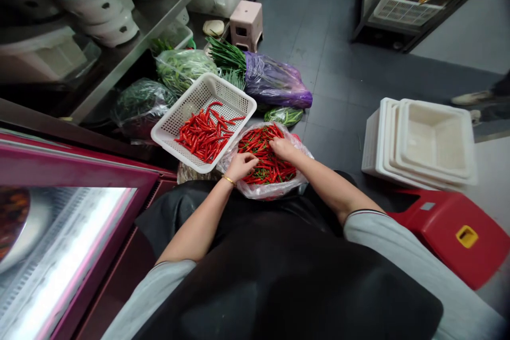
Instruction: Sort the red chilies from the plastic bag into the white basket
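Purple bag [279,82]: out beyond both hands, wrapped around long green stalks [227,56].
Green vegetables [283,116]: bagged, on the near side of the purple bag, beyond the right hand [282,147].
Leafy greens [185,71]: bagged, ahead and left of the left hand [241,166], close to the metal shelf [143,43].
Basket [239,94]: white, perforated, standing between the left hand and the leafy greens.
Stool [247,18]: pink, farther out beyond both hands, past the stalks.
Tubs [434,138]: white, stacked, well to the right of the right hand.
Red bin [446,234]: nearer than the tubs, past the right forearm.
Left hand: curled, thumb and forefinger drawn close over the chilies; cannot tell whether pinching one.
Right hand: bent inward, fingertips down among the chilies; touching them, cannot tell whether gripping any.
Chilies in the plastic bag: red [279,170], many with green stems, heaped under and between both hands, inside the plastic bag [263,190].
Chilies in the basket: red [201,138], piled just left of the left hand.
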A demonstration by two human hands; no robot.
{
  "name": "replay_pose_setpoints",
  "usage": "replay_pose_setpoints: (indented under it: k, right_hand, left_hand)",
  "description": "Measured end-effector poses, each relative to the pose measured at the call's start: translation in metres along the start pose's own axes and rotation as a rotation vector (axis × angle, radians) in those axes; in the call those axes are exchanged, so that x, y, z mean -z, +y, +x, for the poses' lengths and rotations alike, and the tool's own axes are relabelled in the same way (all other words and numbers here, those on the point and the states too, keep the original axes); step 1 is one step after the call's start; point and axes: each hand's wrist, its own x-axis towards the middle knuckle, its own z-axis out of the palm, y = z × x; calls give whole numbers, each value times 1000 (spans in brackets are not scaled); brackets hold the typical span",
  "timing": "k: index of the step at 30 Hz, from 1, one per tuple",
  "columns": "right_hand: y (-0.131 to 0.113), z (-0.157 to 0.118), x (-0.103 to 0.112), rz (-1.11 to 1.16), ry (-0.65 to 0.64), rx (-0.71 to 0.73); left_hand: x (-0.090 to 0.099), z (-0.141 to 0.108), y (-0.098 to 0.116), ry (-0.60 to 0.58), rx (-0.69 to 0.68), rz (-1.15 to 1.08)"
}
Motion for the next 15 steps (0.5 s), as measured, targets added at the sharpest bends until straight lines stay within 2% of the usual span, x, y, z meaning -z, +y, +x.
replay_pose_setpoints:
  k: [4, 9, 12, 15]
  right_hand:
    - [8, -27, 4, -133, 29, 30]
    - [3, -39, 0, -179, -73, 44]
    - [10, -43, -6, -279, -55, 87]
    - [20, -46, -10, -384, -61, 132]
  left_hand:
    - [-15, -9, -12, -40, 44, -6]
    - [-29, -5, -5, -116, 119, -55]
    - [-18, -4, -7, -73, 210, -154]
    - [2, -4, -13, 89, 216, -240]
